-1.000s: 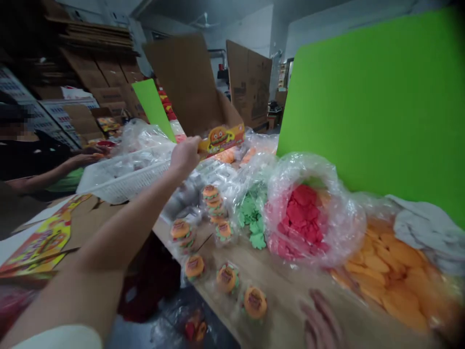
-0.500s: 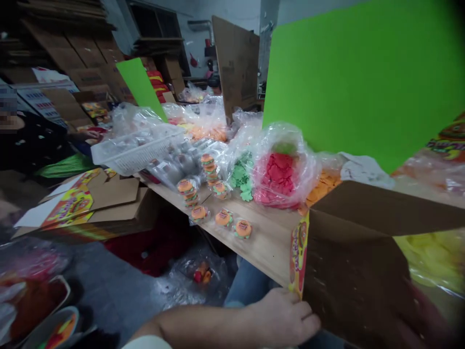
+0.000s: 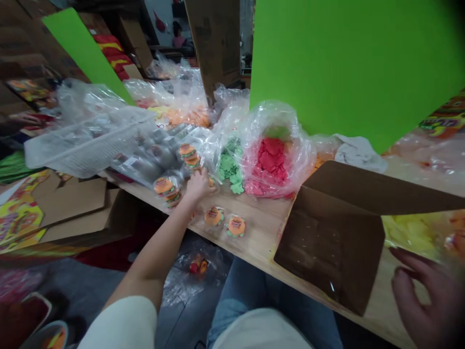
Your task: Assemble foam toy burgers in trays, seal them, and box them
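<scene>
My left hand [image 3: 198, 184] stretches out over the wooden table [image 3: 261, 237], its fingers curled on a wrapped burger candy among a cluster of the same packets. Two more burger candies [image 3: 214, 216] [image 3: 236, 226] lie just nearer to me, and another packet [image 3: 165, 187] sits to the hand's left. An open brown cardboard box [image 3: 327, 237] with a printed outside stands on the table in front of me, its flap raised. My right hand [image 3: 425, 295] hovers at the box's right side with fingers spread and nothing in it.
Clear bags of red pieces [image 3: 271, 162], green pieces [image 3: 228, 167] and yellow pieces [image 3: 414, 232] lie behind the box. A large green board [image 3: 345, 63] stands at the back. A white basket [image 3: 83, 145] sits far left, with flattened cartons [image 3: 65, 203] below it.
The box has been set down on the table. My left hand let go of it and reached forward to the burger candies. My right hand moved out to the box's right.
</scene>
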Action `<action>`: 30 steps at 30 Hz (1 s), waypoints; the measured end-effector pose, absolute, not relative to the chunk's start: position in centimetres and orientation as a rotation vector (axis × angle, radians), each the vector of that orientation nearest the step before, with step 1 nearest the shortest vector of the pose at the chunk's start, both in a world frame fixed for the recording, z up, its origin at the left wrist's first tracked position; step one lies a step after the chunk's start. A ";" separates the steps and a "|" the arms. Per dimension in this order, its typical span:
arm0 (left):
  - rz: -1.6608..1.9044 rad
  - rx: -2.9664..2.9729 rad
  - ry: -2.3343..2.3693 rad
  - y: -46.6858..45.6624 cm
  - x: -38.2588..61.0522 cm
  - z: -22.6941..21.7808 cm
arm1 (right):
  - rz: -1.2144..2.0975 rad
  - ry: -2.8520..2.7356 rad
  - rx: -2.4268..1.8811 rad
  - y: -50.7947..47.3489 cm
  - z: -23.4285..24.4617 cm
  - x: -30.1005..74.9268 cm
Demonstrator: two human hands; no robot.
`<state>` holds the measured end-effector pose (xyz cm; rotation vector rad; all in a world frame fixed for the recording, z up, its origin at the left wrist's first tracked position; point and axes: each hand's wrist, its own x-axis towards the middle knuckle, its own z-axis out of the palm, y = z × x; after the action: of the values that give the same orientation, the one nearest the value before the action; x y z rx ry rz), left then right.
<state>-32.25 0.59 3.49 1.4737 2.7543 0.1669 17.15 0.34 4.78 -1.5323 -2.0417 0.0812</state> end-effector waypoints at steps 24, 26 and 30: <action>0.041 1.726 2.526 3.1 -35.4 -0.4 | 0.199 -2.781 -1.550 9.8 6.3 11.8; 0.031 1.716 2.568 2.7 -34.2 -0.9 | -0.027 -2.837 -1.563 10.0 5.5 11.1; 0.002 1.810 2.613 1.1 -32.5 0.6 | -0.407 -2.870 -1.602 10.1 4.9 11.9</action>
<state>-32.51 1.05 0.63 1.8100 2.6125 0.0017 11.89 10.06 4.94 -1.6023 -2.8697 -0.4068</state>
